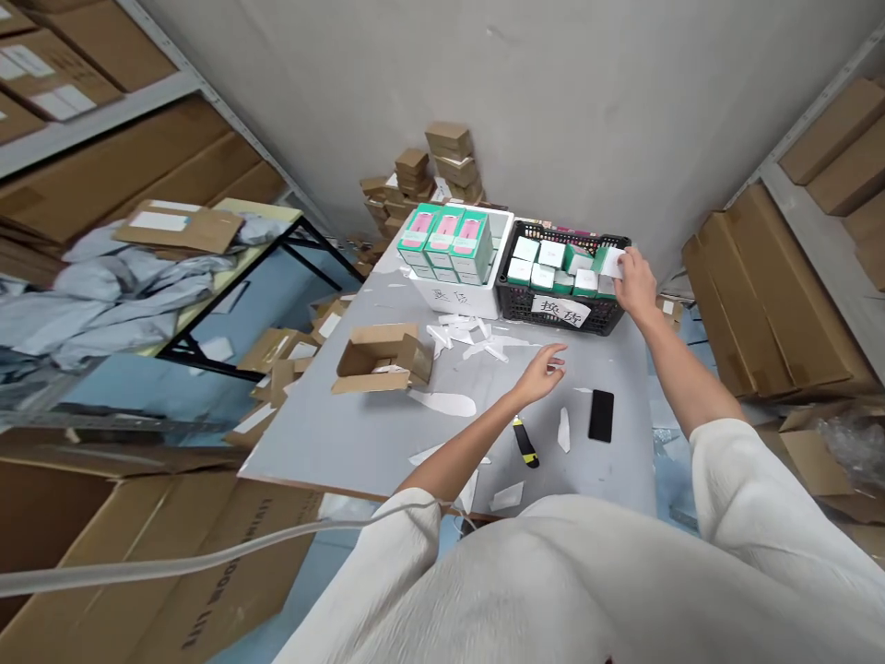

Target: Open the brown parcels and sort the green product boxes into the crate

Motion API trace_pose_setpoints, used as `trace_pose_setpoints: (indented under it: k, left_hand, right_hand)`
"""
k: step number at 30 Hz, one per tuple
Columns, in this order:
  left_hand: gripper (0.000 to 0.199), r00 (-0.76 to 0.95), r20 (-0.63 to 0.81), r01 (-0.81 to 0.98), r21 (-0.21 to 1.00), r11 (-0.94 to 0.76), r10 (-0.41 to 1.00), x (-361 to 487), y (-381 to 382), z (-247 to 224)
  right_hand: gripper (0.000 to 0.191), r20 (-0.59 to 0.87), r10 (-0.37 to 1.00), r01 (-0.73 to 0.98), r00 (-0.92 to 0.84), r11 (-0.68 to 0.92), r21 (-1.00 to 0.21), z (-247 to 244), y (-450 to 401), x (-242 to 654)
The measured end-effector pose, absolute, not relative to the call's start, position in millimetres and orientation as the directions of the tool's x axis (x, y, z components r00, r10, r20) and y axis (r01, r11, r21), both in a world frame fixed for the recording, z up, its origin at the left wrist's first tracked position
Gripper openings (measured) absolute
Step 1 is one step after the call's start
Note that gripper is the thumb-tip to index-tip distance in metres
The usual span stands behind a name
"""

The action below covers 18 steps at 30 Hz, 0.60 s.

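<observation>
1. Right hand [636, 288]: narrow grip, thumb and fingers closed on a white carton [612, 263], at the right corner of the crate, upper right of the table.
2. Left hand [543, 373]: open, fingers loosely curled, holding nothing. Hovers mid-frame over the table, near white paper scraps [460, 332].
3. Black plastic crate [608, 323]: packed with white cartons with green sides [546, 263]. A white paper label [560, 312] on its front wall reads 换货 ("exchange goods").
4. White foam box [453, 300]: just left of the crate, with characters on its front, unclear at this angle. Holds upright teal-and-pink cartons [446, 242]; their print is too small to read.
5. Grey table [346, 443]: yellow-and-black utility knife [525, 443] just below the left hand, black smartphone [601, 415] to its right, opened cardboard carton [383, 360] left of centre.
6. Surroundings: small brown cartons [442, 161] stacked behind the foam box, steel shelving [103, 111] with cartons at upper left, grey poly mailers [117, 295] on a side table at left. Large carton [207, 572] at lower left is printed "LIVING ROOM", partly cut off.
</observation>
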<state>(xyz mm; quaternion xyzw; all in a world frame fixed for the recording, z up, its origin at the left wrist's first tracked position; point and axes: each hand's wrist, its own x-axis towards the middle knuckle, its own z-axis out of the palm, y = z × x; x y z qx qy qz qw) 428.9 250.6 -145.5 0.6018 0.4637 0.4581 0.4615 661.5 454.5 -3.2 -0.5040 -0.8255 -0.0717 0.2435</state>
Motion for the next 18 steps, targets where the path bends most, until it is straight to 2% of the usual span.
trace_pose_setpoints:
  k: [6,11,18]
  left_hand:
    - [0.047,0.112,0.09,0.149,0.983,-0.107,0.99,426.2,249.4,-153.9]
    - [0.043,0.139,0.079,0.149,0.984,-0.1,0.987,426.5,244.9,-151.5]
    - [0.04,0.16,0.079,0.184,0.977,-0.108,0.984,420.7,236.9,-147.5]
  right_hand:
    - [0.034,0.395,0.809,0.862,-0.435,0.501,-0.078,9.9,494.1,669.0]
    - [0.036,0.385,0.801,0.856,-0.458,0.515,-0.053,9.4,506.8,674.5]
    - [0.039,0.348,0.846,0.865,-0.404,0.477,-0.156,-4.2,508.0,676.5]
